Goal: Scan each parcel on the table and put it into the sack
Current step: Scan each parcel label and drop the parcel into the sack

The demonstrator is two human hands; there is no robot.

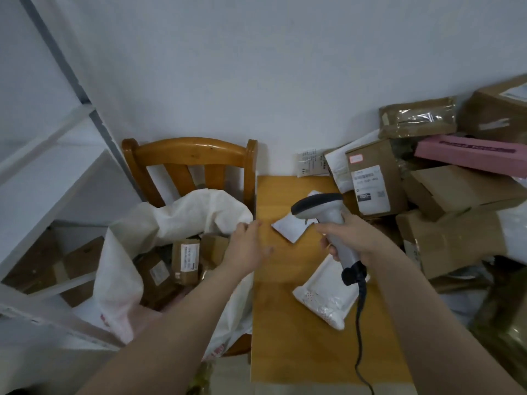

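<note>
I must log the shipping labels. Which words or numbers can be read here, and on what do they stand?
No text can be read with certainty.
White label on the upright brown box: barcode and print, blurred.
Pink box: dark strip, lettering blurred.
Label on a box in the sack: too small.
Red print on the sack: blurred.

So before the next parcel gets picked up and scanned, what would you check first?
1. Scanner held in right hand: ok.
2. Left hand free, open: ok.
3. Small white parcel within reach on the table: ok.
4. Its label facing up: cannot tell.
5. Sack mouth open on the chair: ok.
6. Scanner cable clear of the white padded parcel: not ok, it crosses it.
</note>
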